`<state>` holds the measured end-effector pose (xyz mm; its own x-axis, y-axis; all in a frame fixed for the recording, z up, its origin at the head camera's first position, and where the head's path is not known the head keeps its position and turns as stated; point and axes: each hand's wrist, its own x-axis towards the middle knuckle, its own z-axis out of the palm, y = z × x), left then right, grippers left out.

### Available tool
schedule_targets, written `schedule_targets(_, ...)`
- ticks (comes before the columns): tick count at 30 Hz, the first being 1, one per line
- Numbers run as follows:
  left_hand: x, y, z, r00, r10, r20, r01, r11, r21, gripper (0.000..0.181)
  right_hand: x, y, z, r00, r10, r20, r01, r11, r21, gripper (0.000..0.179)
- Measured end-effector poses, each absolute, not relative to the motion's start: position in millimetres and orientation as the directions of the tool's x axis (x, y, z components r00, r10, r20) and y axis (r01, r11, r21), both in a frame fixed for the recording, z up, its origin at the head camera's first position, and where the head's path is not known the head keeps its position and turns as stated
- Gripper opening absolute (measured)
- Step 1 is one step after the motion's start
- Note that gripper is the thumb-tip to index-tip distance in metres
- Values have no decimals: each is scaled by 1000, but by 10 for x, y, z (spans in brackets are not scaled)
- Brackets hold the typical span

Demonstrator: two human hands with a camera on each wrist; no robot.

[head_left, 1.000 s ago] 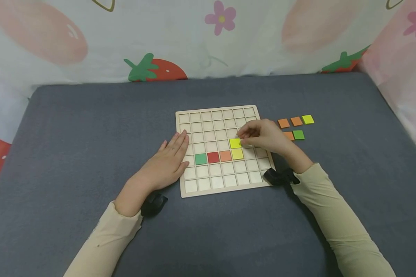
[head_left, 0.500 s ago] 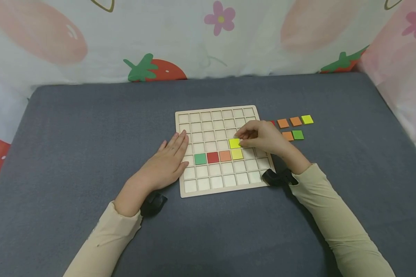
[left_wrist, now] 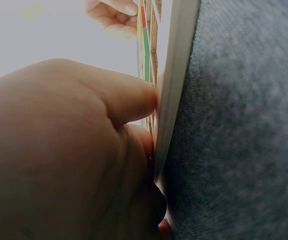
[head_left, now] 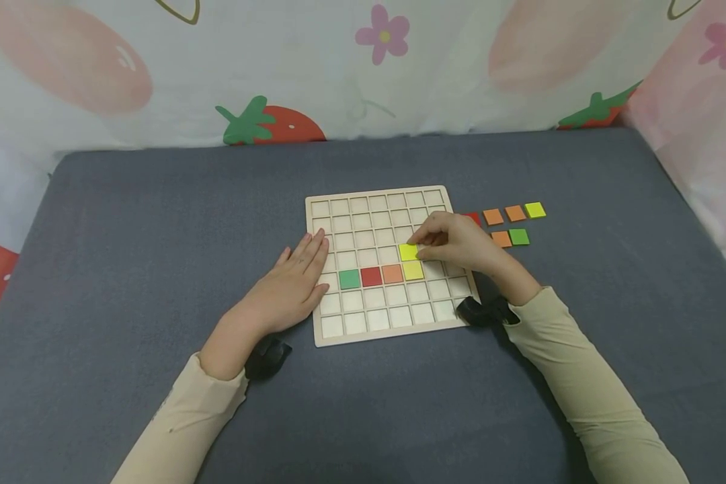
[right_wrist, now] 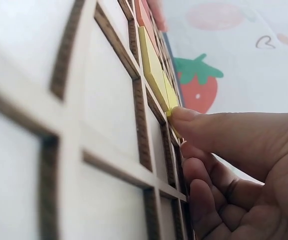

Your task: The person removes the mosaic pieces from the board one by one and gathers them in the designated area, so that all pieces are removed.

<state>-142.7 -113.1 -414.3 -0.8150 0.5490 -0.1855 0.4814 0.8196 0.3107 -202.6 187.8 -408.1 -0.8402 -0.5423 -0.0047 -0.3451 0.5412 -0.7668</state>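
Note:
A pale wooden grid board (head_left: 372,335) lies on the grey cloth. My left hand (head_left: 290,282) rests flat over its left edge, fingers stretched out; in the left wrist view the left thumb (left_wrist: 134,100) lies against the board's rim. With thumb and index finger, my right hand (head_left: 456,242) pinches a yellow square tile (head_left: 408,252) at its right side, over a grid cell. The right wrist view has the right thumb (right_wrist: 188,116) on that tile's edge, the other fingers curled below. Just under it sits a second yellow tile (head_left: 413,270), in a row with an orange tile (head_left: 392,273), a red tile (head_left: 372,276) and a green tile (head_left: 349,279).
Loose tiles lie right of the board: a red tile (head_left: 472,218) partly behind the right hand, orange tiles (head_left: 493,216), a yellow tile (head_left: 535,210) and a bright green tile (head_left: 519,236). A patterned curtain (head_left: 435,81) hangs behind the table (head_left: 157,222).
My right hand has shifted slightly left, its index finger coming down to the yellow tile's corner. More of the loose red tile shows behind it. My left hand stays in place.

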Motion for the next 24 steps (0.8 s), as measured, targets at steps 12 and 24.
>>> schedule_targets(12,-1419,-1125,-4124,-815,550,-180,483,818,311,66,-2021,1877,-4077,-859,-511,-30,-265,493,-829,12)
schedule_targets(24,-1423,-1130,-4134,-815,551,-180,485,818,310,66,-2020,1886,-4058,-856,-516,-27,-252,463,-850,13)
